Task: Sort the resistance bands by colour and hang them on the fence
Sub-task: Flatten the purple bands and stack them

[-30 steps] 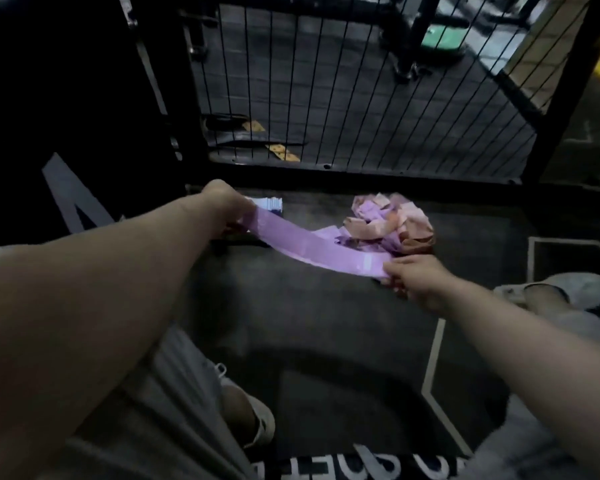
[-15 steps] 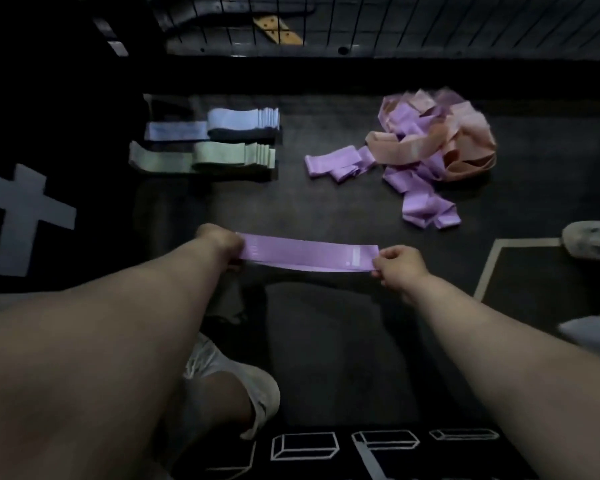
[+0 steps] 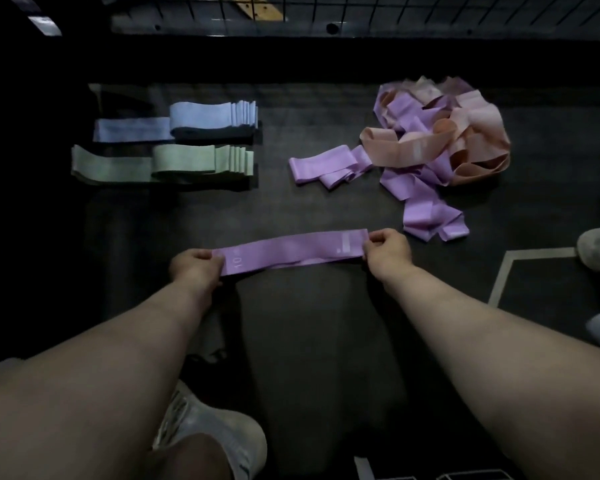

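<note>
With my left hand (image 3: 194, 268) and right hand (image 3: 387, 252) each pinching an end of the purple resistance band (image 3: 291, 252), held flat over the dark floor mat (image 3: 309, 209), I reckon a slipped end could flick it into the tangled purple-and-peach pile (image 3: 440, 147), and the fence (image 3: 361, 8) is cut off at the top edge, so I can't see where to hang it.

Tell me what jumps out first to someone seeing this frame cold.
The purple band is pulled flat at centre, the left hand and right hand each pinching one end over the dark floor. Beyond it on the right lies a tangled pile of purple and peach bands. On the left, a neat blue stack sits behind a green stack.
</note>
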Available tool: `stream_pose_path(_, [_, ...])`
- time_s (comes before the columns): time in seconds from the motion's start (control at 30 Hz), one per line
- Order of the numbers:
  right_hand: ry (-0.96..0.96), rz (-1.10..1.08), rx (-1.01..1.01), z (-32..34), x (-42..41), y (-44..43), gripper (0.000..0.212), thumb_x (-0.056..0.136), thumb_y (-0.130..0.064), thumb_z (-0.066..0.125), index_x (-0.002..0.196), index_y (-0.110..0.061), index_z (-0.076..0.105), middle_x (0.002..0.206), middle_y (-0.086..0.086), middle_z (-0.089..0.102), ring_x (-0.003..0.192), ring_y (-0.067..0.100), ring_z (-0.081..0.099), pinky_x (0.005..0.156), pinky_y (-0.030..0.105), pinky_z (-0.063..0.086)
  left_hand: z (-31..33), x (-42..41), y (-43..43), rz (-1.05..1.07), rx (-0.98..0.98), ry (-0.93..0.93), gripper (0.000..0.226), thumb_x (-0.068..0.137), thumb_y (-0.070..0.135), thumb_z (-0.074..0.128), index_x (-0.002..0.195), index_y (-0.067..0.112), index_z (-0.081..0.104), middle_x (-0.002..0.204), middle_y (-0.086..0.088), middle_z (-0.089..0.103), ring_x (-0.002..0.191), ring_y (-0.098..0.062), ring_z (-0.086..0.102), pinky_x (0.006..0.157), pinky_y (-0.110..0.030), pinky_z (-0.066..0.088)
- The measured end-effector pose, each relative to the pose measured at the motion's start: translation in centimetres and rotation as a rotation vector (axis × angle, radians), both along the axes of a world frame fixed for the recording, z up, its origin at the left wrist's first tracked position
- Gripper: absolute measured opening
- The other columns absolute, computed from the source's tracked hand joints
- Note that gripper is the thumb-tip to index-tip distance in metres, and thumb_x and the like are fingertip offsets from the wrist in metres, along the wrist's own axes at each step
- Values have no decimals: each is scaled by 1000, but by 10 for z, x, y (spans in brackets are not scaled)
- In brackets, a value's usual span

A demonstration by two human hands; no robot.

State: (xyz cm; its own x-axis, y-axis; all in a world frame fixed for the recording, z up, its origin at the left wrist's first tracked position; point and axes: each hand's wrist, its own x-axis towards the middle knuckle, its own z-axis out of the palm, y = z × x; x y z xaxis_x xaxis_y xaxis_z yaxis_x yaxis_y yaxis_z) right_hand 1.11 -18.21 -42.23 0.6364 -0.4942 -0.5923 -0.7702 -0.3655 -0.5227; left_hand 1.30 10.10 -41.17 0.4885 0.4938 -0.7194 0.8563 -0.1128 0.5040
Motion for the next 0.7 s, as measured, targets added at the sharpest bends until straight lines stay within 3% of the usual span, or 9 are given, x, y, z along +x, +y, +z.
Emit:
stream_pose_path(0.13, [122, 171, -50, -6, 1, -4, 6, 94, -20, 62, 99, -16, 63, 107, 12, 70, 100, 27, 64, 86, 27, 46, -9, -4, -2, 16, 20, 33, 11, 92, 4, 66, 101, 10, 65, 93, -14, 63, 69, -25, 58, 56, -30, 50])
stream_pose_path(0.23, [172, 243, -98, -9, 3, -6, 17, 89, -17, 64, 106, -15, 61, 118, 13, 63, 105, 29, 62, 91, 29, 46, -16, -5, -1, 42, 27, 40, 16, 89, -1, 66, 103, 7, 68, 99, -18, 67, 82, -27, 62, 73, -33, 53])
stream_pose_path(0.33, [152, 221, -243, -2, 9, -9, 30, 89, -28, 63, 117, -20, 57, 133, 14, 41, 117, 35, 52, 101, 35, 40, -20, -7, -3, 45, 51, 26, 16, 87, 0, 67, 98, 12, 66, 105, -18, 68, 86, -26, 62, 81, -32, 52])
stream_pose_path(0.4, [135, 173, -426, 3, 16, -12, 36, 89, -27, 62, 124, -29, 56, 148, 13, 24, 132, 37, 34, 112, 42, 29, -21, -7, -3, 26, 117, 17, 17, 87, 0, 65, 100, 11, 67, 110, -17, 68, 93, -28, 63, 83, -29, 49])
stream_pose_path(0.5, [226, 122, -406, 7, 26, -25, 47, 93, -26, 58, 137, -40, 48, 162, 10, -2, 146, 37, 10, 118, 48, 15, -19, -1, -3, -67, 266, 65, 29, 87, 9, 67, 116, 8, 66, 128, -17, 60, 114, -33, 59, 95, -31, 46])
stream_pose_path(0.53, [278, 162, -373, 5, 28, -30, 47, 96, -28, 55, 142, -38, 45, 163, 9, 0, 148, 35, 9, 119, 49, 16, -16, 1, -4, -116, 316, 92, 33, 87, 14, 68, 119, 9, 64, 134, -18, 54, 119, -36, 56, 100, -33, 44])
stream_pose_path(0.6, [264, 186, -367, 6, 28, -41, 42, 100, -28, 52, 141, -27, 48, 159, 9, 22, 144, 34, 24, 114, 47, 25, -7, 4, -11, -215, 388, 112, 40, 86, 20, 69, 125, 11, 59, 140, -19, 42, 125, -39, 47, 107, -37, 37])
stream_pose_path(0.7, [-42, -15, -376, 15, 23, -51, 21, 95, -26, 60, 115, -18, 64, 133, 9, 53, 121, 33, 52, 103, 39, 41, 8, 12, -31, -352, 434, 25, 45, 88, 25, 66, 131, 15, 56, 142, -18, 39, 131, -39, 39, 111, -39, 29])
